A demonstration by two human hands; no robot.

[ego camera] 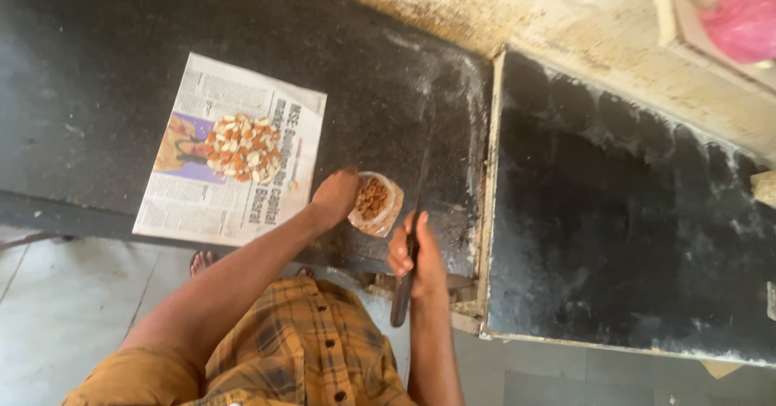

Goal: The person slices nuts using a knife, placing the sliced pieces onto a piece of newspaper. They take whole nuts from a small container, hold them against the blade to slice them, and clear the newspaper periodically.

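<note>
**Almonds on the block: knife up, hand in the bag**

A person in a checked shirt is standing at a dark stone worktop (97, 74), seen from above. The left hand (335, 196) is resting at the mouth of a small clear plastic bag of almonds (374, 204), fingers curled at its rim; whether they are pinching a nut can't be told from this angle. The right hand (416, 256) is wrapped tight round the handle of a long knife (412, 236), blade pointing away over the worktop, just beside the bag. To the left, well apart from the bag, a pile of chopped almonds (242, 147) is sitting on a spread newspaper (230, 155) near the worktop's front edge. On the right, a sunken black sink basin (630, 212), dusty w/ pale residue. Judging by the layout, the step in hand is fetching more nuts for cutting. The next move would call for a steady grip on the knife and fingers kept clear of the blade, w/ the bag held upright so nothing spills.
</note>
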